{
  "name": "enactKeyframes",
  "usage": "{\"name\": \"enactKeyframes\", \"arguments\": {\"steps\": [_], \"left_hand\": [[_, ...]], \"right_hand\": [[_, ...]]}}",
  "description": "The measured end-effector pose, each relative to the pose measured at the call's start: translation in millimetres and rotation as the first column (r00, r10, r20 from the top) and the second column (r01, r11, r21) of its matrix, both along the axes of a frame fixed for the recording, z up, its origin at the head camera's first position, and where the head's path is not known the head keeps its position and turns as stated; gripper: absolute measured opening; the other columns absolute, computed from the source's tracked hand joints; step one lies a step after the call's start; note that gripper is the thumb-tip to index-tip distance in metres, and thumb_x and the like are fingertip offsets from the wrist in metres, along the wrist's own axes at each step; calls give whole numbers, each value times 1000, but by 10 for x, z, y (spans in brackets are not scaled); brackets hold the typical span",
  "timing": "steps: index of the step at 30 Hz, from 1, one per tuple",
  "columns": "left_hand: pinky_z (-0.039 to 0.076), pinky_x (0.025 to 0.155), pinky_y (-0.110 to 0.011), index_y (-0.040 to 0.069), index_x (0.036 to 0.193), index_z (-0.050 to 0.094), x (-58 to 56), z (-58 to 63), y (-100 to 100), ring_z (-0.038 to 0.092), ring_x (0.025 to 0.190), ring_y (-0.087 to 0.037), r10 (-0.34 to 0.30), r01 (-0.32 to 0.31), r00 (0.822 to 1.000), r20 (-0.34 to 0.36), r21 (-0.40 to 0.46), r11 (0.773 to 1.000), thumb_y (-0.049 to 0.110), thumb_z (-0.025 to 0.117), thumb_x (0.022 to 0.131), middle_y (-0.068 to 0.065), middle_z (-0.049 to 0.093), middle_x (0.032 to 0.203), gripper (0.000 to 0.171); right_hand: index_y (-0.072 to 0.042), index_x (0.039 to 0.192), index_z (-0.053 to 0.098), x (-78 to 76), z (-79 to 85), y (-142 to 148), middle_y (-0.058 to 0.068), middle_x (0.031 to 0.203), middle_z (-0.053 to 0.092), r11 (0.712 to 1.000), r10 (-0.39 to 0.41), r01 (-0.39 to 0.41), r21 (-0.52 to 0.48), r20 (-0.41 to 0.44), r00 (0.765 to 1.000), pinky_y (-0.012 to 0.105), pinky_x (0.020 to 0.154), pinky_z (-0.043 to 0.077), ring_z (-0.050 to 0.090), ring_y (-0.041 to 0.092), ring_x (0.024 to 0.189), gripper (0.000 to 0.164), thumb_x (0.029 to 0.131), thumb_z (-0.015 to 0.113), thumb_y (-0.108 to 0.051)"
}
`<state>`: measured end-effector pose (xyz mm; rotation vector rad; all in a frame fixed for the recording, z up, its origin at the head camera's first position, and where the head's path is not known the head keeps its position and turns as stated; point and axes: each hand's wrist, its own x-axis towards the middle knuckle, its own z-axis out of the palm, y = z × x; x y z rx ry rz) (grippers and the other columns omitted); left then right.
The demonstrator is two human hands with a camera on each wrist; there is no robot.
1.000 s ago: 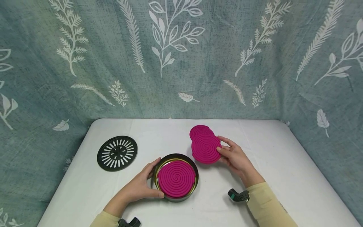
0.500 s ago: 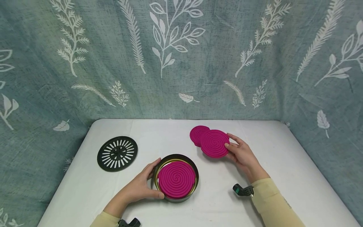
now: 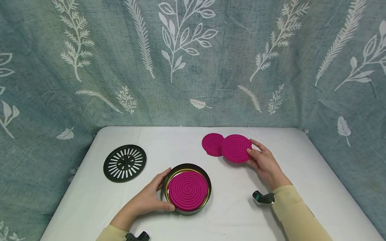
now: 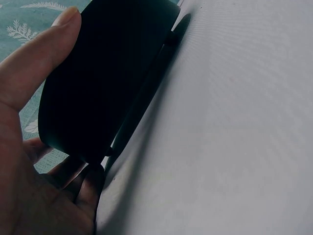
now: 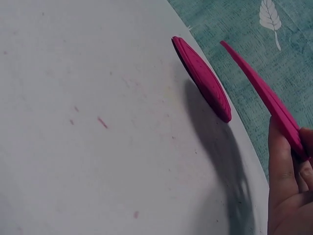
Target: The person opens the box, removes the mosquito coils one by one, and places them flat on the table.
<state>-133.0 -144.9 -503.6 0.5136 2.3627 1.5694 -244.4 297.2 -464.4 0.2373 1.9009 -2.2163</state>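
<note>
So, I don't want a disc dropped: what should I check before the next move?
1. Held pink disc pinched by right hand: ok.
2. Held pink disc clear of table: ok, raised in the right wrist view.
3. Held pink disc apart from lying disc: ok, gap there.
4. Left hand holding black container: ok.
5. Slotted cover off the container: ok.
6. Anything beneath the container's disc: cannot tell, hidden.

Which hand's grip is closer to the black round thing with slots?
Left. The left grip holds the round container, to the right of and below the slotted disc in the head view. The right grip is much farther right, pinching a pink spiral disc.
</note>
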Motion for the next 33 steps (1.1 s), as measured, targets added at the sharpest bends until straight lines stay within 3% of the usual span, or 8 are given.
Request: {"name": "enactKeyframes", "arguments": {"steps": [6, 10, 23, 33], "left_hand": [[30, 117, -41, 23, 158, 23, -4, -6, -1, 37, 140, -21, 8, -8, 1000, 7, -7, 1000, 42, 95, 60, -2, 32, 155, 123], [29, 117, -41, 22, 158, 23, -4, -11, -4, 36, 140, -21, 4, -4, 1000, 4, -3, 1000, 41, 95, 61, -2, 32, 155, 122], [30, 116, -41, 25, 159, 22, 5, 6, 0, 36, 140, -21, 8, -8, 1000, 14, -6, 1000, 44, 95, 57, -1, 29, 157, 127], [31, 116, -42, 28, 158, 23, 8, -1, 5, 34, 140, -18, 13, -13, 1000, 14, -6, 1000, 45, 95, 58, 5, 28, 157, 125]], "right_hand": [[-17, 158, 24, -63, 31, 97, 4, 96, 67, 999, -36, 36, 3, 8, 999, 24, 67, 60, 64, 9, 77, 65, 102, 55, -9], [-15, 159, 20, -109, 27, 169, 3, 97, 68, 999, -48, 48, -16, 15, 999, 26, 70, 61, 65, 9, 79, 67, 102, 54, -7], [-19, 160, 19, -239, -5, 317, 6, 114, 55, 991, -111, 106, 83, 63, 992, 27, 78, 60, 63, 9, 88, 65, 103, 51, -10], [-30, 159, 22, -393, -108, 391, 8, 135, 43, 974, -168, 145, 173, 128, 977, 29, 86, 58, 56, 10, 103, 62, 105, 49, -15]]}}
